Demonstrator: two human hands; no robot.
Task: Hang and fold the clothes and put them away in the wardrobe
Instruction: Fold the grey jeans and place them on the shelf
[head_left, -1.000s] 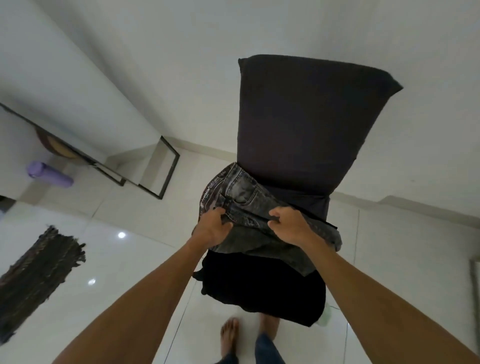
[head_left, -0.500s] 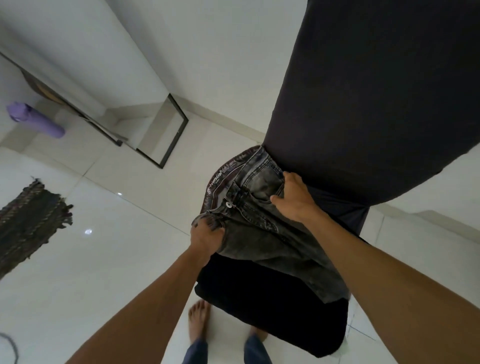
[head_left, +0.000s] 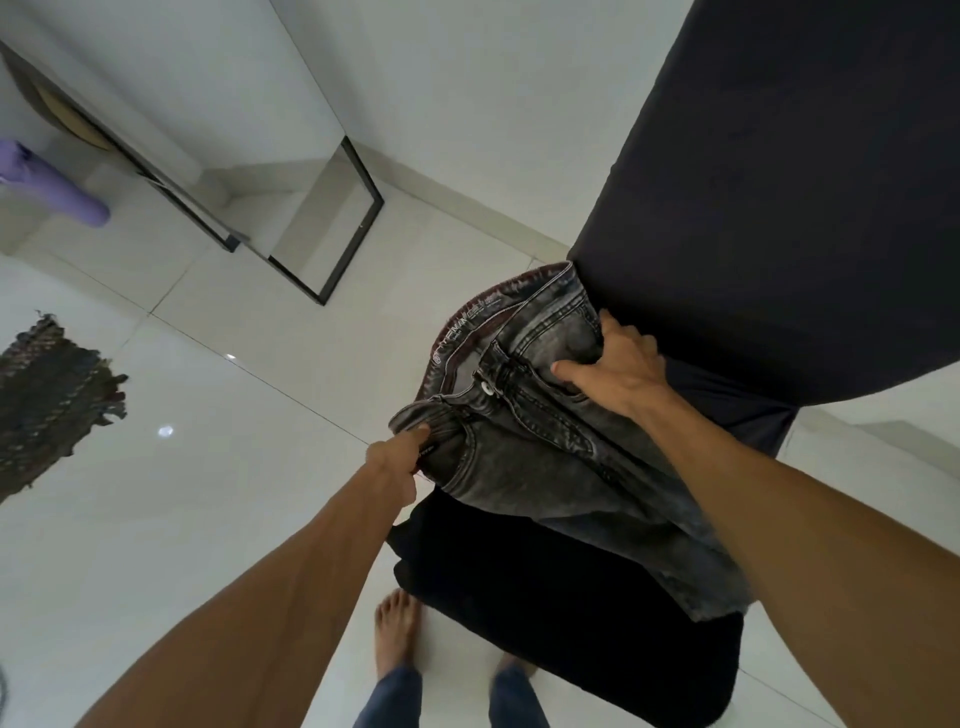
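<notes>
Shift: hands no longer side by side at the fly as a second ago, now well apart, right one out at the far hip, left one down at the near corner of the waistband; waistband drawn wider open; view closer in to the chair.
Jeans (head_left: 519, 447): grey and washed-out, lying on top of a black cloth, waist far, legs trailing near and right.
Left hand (head_left: 400, 457): pinches the near-left end of the waistband, thumb on top, fingers curled beneath.
Right hand (head_left: 618, 369): lies spread on the far-right hip by the pocket, thumb stretched left toward the button, fingertips up against the chair back; seemingly pressing, not gripping.
Black cloth (head_left: 561, 597): heaped under the jeans, hanging off the near edge toward the floor (head_left: 208, 493), just beside the bare feet (head_left: 395, 634).
Chair back (head_left: 779, 208): dark, upright, touching the far-right edge of the jeans.
Risk, uneven lift: only one true grip; likely a sagging right side and a twisted waistband if raised from the left pinch alone.
Risk, drag: rough denim on loose fabric; likely to pull the black cloth off the near edge and onto the tiles.
Risk, legs: loose and unsupported at the near right; apt to slide down and sweep the floor.
Risk, fold: seams not yet matched; a crooked fold if doubled over now.
Wardrobe: not in view.
Far left: mirror (head_left: 322, 223) leaning on the wall, purple roll (head_left: 52, 182), rug (head_left: 47, 395).
</notes>
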